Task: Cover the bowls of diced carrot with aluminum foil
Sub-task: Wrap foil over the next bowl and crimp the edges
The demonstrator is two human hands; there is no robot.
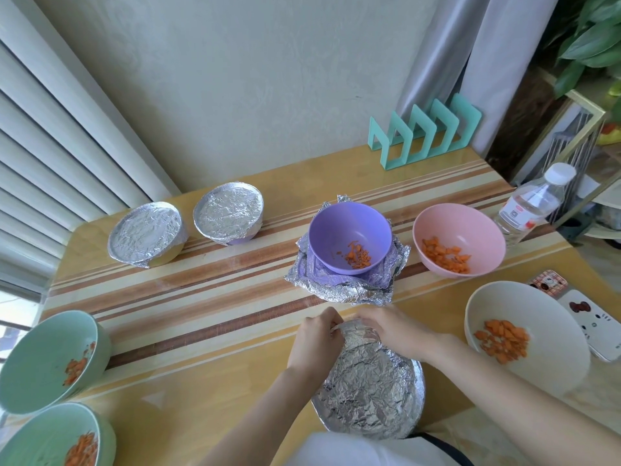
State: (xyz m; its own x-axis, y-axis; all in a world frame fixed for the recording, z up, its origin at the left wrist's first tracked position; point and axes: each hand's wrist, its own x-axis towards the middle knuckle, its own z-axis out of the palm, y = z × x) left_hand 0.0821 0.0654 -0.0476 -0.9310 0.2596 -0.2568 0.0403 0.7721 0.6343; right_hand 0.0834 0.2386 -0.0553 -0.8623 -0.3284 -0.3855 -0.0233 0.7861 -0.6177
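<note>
Foil-covered bowl (369, 391) at near edge; left hand (316, 336), right hand (395, 331) grip rim.

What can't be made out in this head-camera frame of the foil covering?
All head view.
- Contents of the near covered bowl, covered yellow bowl and covered purple bowl: foil hides them.
- The near bowl's far rim: under the left hand and right hand; the right hand's grip is unclear.
- The lower green bowl: cut by the frame corner.
- The bottle label: too small to read.
</note>
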